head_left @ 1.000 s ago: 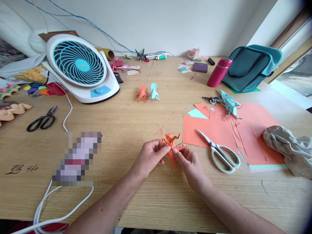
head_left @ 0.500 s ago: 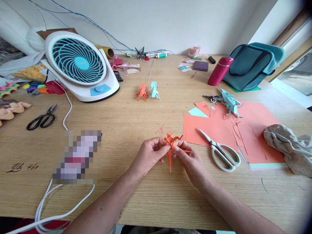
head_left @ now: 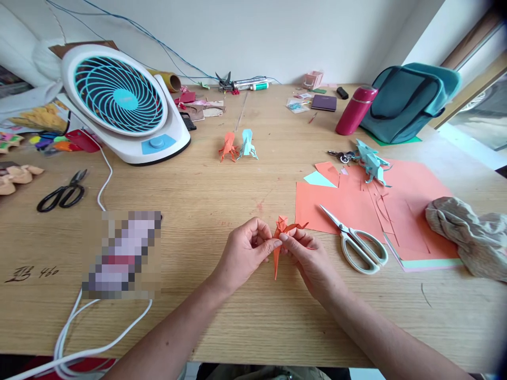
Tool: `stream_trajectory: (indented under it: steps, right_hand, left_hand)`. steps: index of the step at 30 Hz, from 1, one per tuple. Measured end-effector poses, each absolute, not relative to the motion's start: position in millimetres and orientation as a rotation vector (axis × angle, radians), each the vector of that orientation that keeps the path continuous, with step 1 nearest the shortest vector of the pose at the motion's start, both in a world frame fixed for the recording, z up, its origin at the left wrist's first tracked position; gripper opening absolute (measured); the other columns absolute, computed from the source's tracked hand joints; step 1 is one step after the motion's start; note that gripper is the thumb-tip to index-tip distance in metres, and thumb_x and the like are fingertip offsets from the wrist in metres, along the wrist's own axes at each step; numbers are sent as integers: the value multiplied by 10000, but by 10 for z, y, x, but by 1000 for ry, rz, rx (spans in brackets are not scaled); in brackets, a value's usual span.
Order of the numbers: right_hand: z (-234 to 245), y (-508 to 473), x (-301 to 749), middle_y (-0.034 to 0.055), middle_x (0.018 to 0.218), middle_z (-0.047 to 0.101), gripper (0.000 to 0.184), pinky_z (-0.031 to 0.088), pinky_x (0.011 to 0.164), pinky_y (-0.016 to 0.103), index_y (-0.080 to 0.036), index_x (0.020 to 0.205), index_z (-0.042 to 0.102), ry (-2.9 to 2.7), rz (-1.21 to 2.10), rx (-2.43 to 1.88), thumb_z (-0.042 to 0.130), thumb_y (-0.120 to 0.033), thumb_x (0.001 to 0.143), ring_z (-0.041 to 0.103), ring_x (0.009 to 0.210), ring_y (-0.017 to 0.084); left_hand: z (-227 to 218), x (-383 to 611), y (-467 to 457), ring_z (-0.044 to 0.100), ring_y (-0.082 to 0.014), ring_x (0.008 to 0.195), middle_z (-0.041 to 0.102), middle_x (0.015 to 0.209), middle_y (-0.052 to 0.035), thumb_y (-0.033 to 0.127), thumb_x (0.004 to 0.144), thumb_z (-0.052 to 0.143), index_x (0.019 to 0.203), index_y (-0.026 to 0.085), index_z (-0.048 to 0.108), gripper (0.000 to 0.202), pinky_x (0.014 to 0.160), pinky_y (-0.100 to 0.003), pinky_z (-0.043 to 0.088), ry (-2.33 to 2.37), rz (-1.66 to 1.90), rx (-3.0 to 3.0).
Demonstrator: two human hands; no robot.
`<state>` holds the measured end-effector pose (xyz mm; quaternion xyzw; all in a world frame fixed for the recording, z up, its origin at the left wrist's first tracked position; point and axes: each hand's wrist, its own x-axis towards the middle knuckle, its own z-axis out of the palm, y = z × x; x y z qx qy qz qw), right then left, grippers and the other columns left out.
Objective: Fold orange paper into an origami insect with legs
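Observation:
Between my two hands, just above the wooden table (head_left: 174, 237), is an orange origami figure (head_left: 276, 264) with thin pointed limbs. My left hand (head_left: 249, 248) pinches it from the left between thumb and fingers. From the other side, the thumb and fingers of my right hand (head_left: 307, 253) are closed on it too. One long point hangs down toward me, and a bent limb sticks out to the upper right. The fingertips hide its middle. White-handled scissors (head_left: 362, 250) lie to the right of my right hand, partly over orange paper sheets (head_left: 320, 206).
Farther back stand a small orange origami insect (head_left: 228, 146) and a pale blue one (head_left: 247, 144). A larger blue folded figure (head_left: 371, 161) rests on the paper. A fan (head_left: 122, 100), black scissors (head_left: 63, 192), a red flask (head_left: 356, 111), a teal bag (head_left: 407, 105) and a cloth (head_left: 467, 237) surround the work area.
The origami figure has turned slightly in my fingers; its right limb now points more to the upper right. Both hands keep their pinch. The whole view has shifted a little.

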<state>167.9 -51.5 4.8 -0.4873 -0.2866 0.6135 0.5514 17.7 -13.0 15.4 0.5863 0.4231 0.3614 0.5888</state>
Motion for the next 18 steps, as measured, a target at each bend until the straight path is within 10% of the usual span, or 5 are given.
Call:
stream_trajectory:
  steps: [8, 18]
  right_hand:
    - [82, -488, 1682, -35, 619, 515, 426, 363, 627, 272, -216, 614, 592, -574, 1415, -1123, 881, -527, 638, 409, 608, 124]
    - [52, -522, 1661, -37, 649, 523, 398, 362, 644, 262, -204, 634, 589, -549, 1463, -1080, 860, -486, 710, 432, 643, 120]
  left_hand:
    - [111, 147, -188, 680, -143, 834, 723, 942, -28, 63, 930, 514, 978, 220, 628, 200, 751, -249, 545, 899, 1031, 2194]
    - [111, 103, -199, 690, -158, 817, 741, 923, -57, 89, 956, 571, 1001, 211, 674, 166, 758, -257, 547, 829, 1159, 2567]
